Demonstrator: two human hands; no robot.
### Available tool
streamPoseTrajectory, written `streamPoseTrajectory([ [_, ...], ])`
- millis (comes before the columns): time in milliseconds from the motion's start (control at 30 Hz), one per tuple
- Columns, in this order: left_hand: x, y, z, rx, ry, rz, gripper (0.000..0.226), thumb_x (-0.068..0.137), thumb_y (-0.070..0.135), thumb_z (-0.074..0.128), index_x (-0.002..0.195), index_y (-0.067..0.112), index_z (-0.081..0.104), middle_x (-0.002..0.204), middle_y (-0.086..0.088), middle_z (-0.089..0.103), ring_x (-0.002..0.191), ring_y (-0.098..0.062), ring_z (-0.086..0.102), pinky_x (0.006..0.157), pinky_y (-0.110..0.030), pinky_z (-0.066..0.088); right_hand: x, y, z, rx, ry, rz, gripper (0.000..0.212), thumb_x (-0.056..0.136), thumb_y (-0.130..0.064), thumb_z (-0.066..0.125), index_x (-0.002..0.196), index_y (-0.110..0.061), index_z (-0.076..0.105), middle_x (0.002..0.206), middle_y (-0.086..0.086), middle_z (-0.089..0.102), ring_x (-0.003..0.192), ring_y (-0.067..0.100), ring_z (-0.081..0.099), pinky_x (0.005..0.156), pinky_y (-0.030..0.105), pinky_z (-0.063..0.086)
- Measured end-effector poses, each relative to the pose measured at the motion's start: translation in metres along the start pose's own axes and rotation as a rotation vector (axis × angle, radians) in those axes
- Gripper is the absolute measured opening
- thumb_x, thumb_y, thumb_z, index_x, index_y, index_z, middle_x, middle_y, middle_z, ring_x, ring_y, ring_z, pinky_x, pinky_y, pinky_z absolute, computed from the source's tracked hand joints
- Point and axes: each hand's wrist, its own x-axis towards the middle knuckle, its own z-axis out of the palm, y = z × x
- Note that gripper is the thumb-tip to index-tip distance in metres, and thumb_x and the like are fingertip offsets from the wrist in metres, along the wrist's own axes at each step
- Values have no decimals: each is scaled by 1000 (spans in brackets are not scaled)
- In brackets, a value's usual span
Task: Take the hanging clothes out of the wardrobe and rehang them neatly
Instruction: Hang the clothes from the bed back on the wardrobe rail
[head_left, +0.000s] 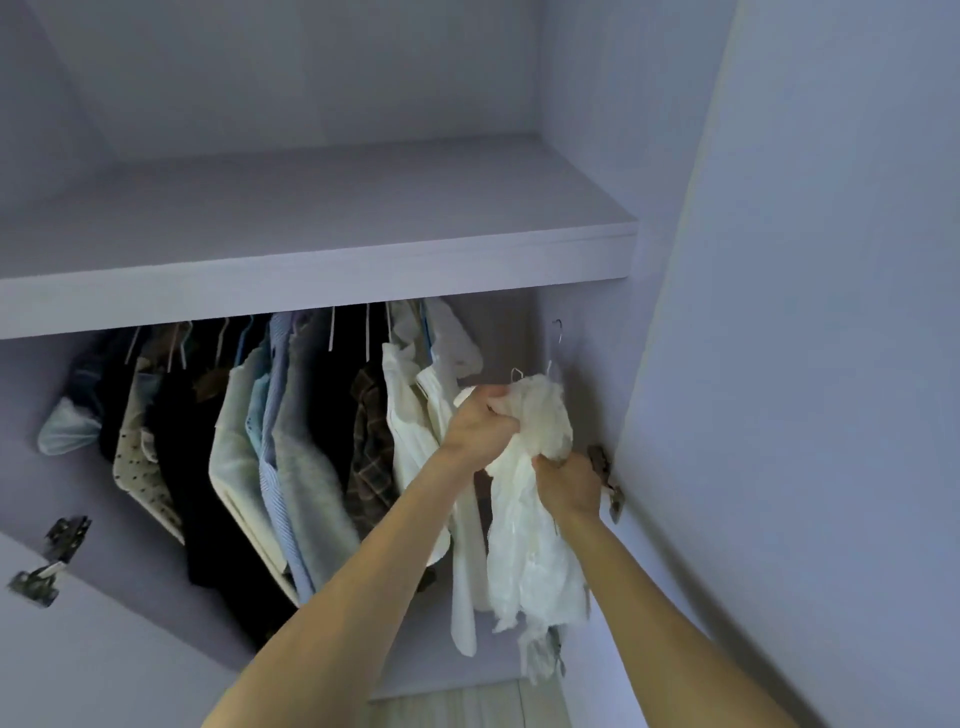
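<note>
While both hands are closed on it, we enter the item as follows.

Left hand (480, 421): fingers curled tight round the bunched top of a white gauzy garment (535, 525), just under its hangers.

Right hand (566, 486): clenched on a fold of the same cloth, lower down and nearer the wardrobe's right wall.

Garment: held at the right end of the hanging space, its tail dropping loose and ragged below our wrists. A tall wire hook (557, 332) and a shorter wire hook (516, 373) rise above the bundle. We cannot see either one resting on a rail, as the rail is hidden behind the shelf (311, 270).

Handling, as we judge it: very light, limp and semi-sheer, and it crushes readily. It is likely to snag on wire ends or on the door hinge (605, 467) just beside the right hand. We would take it by a hanger's neck rather than by fistfuls of fabric. The cloth may slide off a thin wire frame if tilted.

Adjoining stock, leftward: white shirt (410, 431) touching the garment, brown plaid shirt (369, 452), pale fleecy piece (306, 467), blue striped shirt (272, 467), black garment (197, 493), cream dotted top (137, 467). All are crowded and slanting.

Right of the hands: open wardrobe door (805, 364).
</note>
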Motion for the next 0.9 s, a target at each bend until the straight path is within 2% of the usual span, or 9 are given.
streamPoseTrajectory([
  [100, -20, 3, -41, 484, 191, 425, 38, 91, 7, 56, 124, 26, 63, 129, 6, 52, 92, -5, 57, 84, -16, 46, 29, -15, 18, -75, -10, -6, 22, 94, -24, 54, 81, -7, 58, 86, 10, 63, 86, 31, 60, 76, 33, 48],
  [167, -33, 11, -70, 609, 490, 756, 36, 87, 5, 59, 120, 19, 66, 130, 0, 54, 103, -14, 55, 87, -27, 47, 47, -27, 28, -66, -12, -13, 18, 93, -19, 51, 81, -7, 57, 85, 10, 60, 85, 31, 58, 74, 32, 45],
  [233, -32, 22, -98, 762, 782, 944, 44, 86, 11, 61, 129, 12, 60, 140, -11, 50, 119, -28, 52, 96, -40, 43, 64, -40, 37, -43, 9, -7, 19, 93, -16, 50, 93, -4, 65, 96, 14, 65, 93, 34, 61, 74, 30, 44],
  [333, -11, 32, -138, 961, 871, 853, 61, 94, 31, 55, 150, 14, 39, 158, -11, 34, 145, -30, 32, 118, -53, 22, 84, -59, 50, 0, 44, 3, 26, 95, -16, 48, 106, -1, 66, 106, 14, 66, 90, 33, 59, 72, 27, 41],
  [433, 14, 22, -157, 1055, 853, 786, 67, 98, 40, 48, 156, 15, 27, 162, -8, 26, 152, -25, 17, 122, -57, 8, 100, -79, 60, 70, 61, -39, 25, 97, -18, 49, 109, -2, 65, 100, 9, 62, 90, 29, 58, 72, 29, 43],
  [600, 39, 11, -155, 1079, 961, 844, 69, 98, 40, 50, 155, 10, 28, 162, -13, 25, 152, -29, 14, 120, -62, 8, 123, -90, 70, 190, 91, -74, 12, 96, -19, 53, 97, -9, 61, 93, 6, 60, 85, 24, 56, 72, 29, 44],
  [733, 48, 9, -151, 1043, 1012, 873, 68, 97, 43, 47, 153, 9, 30, 160, -15, 29, 150, -31, 16, 119, -62, 7, 124, -75, 73, 135, 10, -11, 14, 92, -22, 62, 99, -11, 61, 87, 0, 60, 84, 23, 59, 71, 27, 44],
  [800, 52, 8, -151, 1038, 1019, 888, 69, 97, 45, 46, 153, 9, 30, 159, -15, 30, 150, -31, 16, 118, -62, 7, 119, -64, 74, 155, -36, 66, 16, 89, -23, 66, 101, -14, 59, 91, 1, 61, 83, 22, 57, 74, 28, 47],
  [900, 55, 6, -152, 1029, 1034, 897, 69, 96, 46, 46, 153, 10, 29, 158, -15, 32, 150, -31, 16, 118, -62, 6, 115, -51, 75, 182, -36, 126, 17, 95, -20, 57, 106, -11, 66, 94, 8, 65, 83, 27, 58, 84, 37, 54],
])
